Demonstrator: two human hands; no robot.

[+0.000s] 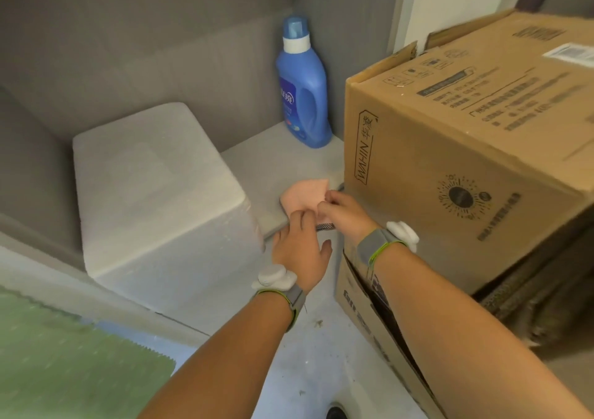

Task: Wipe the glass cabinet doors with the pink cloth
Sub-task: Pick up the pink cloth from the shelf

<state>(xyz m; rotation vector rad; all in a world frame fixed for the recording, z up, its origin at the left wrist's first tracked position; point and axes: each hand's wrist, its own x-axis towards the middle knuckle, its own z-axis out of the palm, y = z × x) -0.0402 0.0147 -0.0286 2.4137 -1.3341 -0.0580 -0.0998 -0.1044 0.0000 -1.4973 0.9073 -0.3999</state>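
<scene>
Both hands on pink cloth [303,195] on grey shelf [273,158]: right hand [345,211] pinches its edge, left hand [299,245] fingers curled onto it.

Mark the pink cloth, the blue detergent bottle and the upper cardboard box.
pink cloth [302,193], head view, on its flat upper part beyond the hands.
blue detergent bottle [305,97], head view, on the body beside the label.
upper cardboard box [450,148], head view, on its printed front face.
</scene>
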